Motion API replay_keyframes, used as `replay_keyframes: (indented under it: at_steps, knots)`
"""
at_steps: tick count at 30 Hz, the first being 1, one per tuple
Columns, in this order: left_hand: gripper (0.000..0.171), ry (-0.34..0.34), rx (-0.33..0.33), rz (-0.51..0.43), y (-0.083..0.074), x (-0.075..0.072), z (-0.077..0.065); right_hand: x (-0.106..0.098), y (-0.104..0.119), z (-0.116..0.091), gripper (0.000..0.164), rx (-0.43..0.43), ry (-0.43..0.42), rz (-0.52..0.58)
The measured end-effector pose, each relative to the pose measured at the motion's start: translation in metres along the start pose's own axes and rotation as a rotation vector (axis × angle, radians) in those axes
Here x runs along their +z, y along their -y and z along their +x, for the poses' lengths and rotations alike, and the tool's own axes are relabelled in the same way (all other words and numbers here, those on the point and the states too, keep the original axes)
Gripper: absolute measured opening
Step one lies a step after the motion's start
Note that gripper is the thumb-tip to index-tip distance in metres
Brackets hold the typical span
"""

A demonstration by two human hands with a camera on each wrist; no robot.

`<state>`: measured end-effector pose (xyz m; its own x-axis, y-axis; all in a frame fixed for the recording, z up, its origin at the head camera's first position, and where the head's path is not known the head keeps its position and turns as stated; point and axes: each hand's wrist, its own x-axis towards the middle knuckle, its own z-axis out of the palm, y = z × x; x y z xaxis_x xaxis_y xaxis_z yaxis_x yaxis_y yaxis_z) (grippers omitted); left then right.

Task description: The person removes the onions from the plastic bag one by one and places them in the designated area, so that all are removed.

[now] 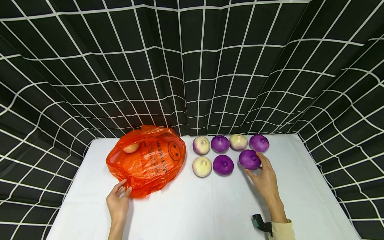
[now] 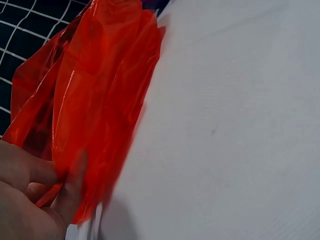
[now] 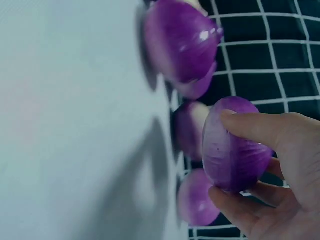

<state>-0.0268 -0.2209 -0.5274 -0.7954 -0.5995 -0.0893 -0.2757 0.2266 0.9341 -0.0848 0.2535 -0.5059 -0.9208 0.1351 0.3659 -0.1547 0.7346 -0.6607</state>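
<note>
My left hand (image 1: 118,202) pinches the near left rim of a red plastic bag (image 1: 135,170) between thumb and fingers. The bag lies with its mouth spread, printed with a smiley face, and a round, pale orange-looking thing (image 1: 131,148) sits inside. In the left wrist view, the thin film (image 2: 105,90) folds up from the fingers. My right hand (image 1: 267,180) grips a purple onion (image 1: 249,159) from its right side; the right wrist view has this onion (image 3: 232,150) held off the white surface. To its left are another purple onion (image 1: 223,165) and a pale onion (image 1: 202,166).
Behind these runs a row of purple and pale onions: one pale and purple (image 1: 201,145), one purple (image 1: 220,144), one pale (image 1: 238,142), one purple (image 1: 259,143). A white cloth (image 1: 192,210) covers the table. Black gridded curtains (image 1: 192,66) stand at its back and sides.
</note>
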Motion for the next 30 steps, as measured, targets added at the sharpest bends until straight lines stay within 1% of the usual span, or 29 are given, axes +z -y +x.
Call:
replay_keyframes:
  at_steps: [6, 9, 12, 17, 22, 30]
  knots:
    - [0.037, 0.011, -0.026, 0.007, -0.003, -0.001, 0.002, 0.004, -0.014, -0.007, 0.077, 0.019, 0.039, -0.001]
    - [0.037, 0.016, -0.029, 0.007, -0.002, 0.001, 0.001, 0.010, -0.017, -0.005, 0.077, 0.009, 0.050, -0.007]
    - [0.037, 0.016, -0.029, 0.004, -0.002, 0.002, 0.000, 0.015, -0.019, -0.002, 0.078, -0.007, 0.064, -0.035]
    - [0.037, 0.016, -0.022, 0.006, -0.002, 0.004, -0.002, 0.018, -0.023, -0.004, 0.078, -0.002, 0.075, -0.055]
    - [0.036, 0.005, -0.015, 0.006, -0.002, 0.006, -0.003, 0.020, -0.023, -0.006, 0.078, 0.008, 0.077, -0.054]
    - [0.036, 0.009, -0.007, -0.018, -0.001, 0.009, -0.003, 0.022, -0.018, -0.008, 0.079, 0.037, 0.114, -0.088]
